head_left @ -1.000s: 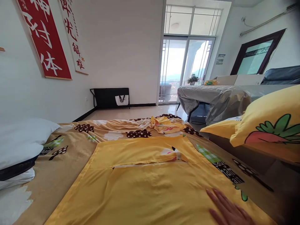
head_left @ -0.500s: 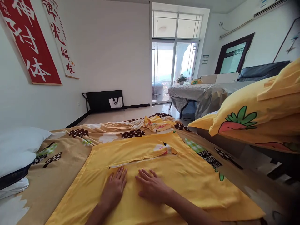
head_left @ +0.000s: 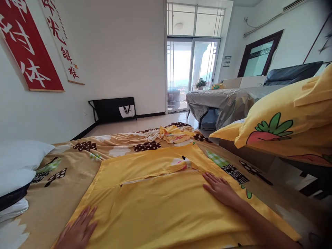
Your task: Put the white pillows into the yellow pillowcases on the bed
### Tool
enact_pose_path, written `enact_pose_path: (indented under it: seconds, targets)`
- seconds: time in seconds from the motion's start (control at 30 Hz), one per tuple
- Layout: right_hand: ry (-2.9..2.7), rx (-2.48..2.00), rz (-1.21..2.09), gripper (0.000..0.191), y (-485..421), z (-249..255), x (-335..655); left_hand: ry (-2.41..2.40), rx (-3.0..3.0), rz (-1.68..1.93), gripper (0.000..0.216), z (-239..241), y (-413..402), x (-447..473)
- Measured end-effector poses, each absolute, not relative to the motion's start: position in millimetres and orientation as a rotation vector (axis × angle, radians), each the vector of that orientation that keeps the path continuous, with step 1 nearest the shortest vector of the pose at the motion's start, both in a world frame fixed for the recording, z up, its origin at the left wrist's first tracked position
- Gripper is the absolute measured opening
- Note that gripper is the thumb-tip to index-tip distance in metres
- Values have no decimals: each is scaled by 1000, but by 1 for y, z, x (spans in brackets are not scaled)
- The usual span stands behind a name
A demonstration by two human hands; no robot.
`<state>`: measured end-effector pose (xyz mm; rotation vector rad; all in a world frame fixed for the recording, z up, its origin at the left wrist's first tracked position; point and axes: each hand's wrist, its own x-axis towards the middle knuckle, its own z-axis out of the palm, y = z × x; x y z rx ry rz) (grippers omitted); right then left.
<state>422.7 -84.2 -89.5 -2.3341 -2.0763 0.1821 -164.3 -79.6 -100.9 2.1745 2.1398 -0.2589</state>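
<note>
At the left edge of the bed lies a white pillow [head_left: 19,160], and beside it a tan sheet [head_left: 67,169] printed with brown spotted shapes covers the bed. The left hand [head_left: 77,231] rests at the near left, open and flat with the fingers stretched forward, gripping nothing; it lies on the near left corner of a yellow pillowcase [head_left: 160,207], where that cloth meets the tan sheet. The pillowcase is spread flat over the middle of the bed, on top of the sheet, and a long seam runs across it from left to right. Beyond it, toward the far edge of the bed, sits a small crumpled yellow cloth [head_left: 176,134], apart from the pillowcase. The right hand [head_left: 220,189] lies open and palm down on the right part of the pillowcase, near its right edge, fingers pointing toward the seam and holding nothing. The two hands are well apart, with the bare yellow cloth between them. Past the right edge of the bed a yellow pillow [head_left: 285,114] with a carrot print sits higher up.
</note>
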Motion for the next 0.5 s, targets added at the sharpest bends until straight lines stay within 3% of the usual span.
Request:
enact_pose_path:
  seconds: [0.13,0.27,0.37,0.5]
  targets:
    - [-2171,-2259,-83,46,-77,-64,370,2139,2263,-443,54,-61,-70,-111]
    - [-2461,-1745,55,31,-61,-43,280,1891,2452,-368,50,-35,-40,-60]
    - [-2568,-1577,114,21,-49,-45,230,1853,2457,-284,53,-39,-8,-45]
    - [-2504,-1540,96,27,-40,-62,212,1844,2447,-76,59,-69,17,-57]
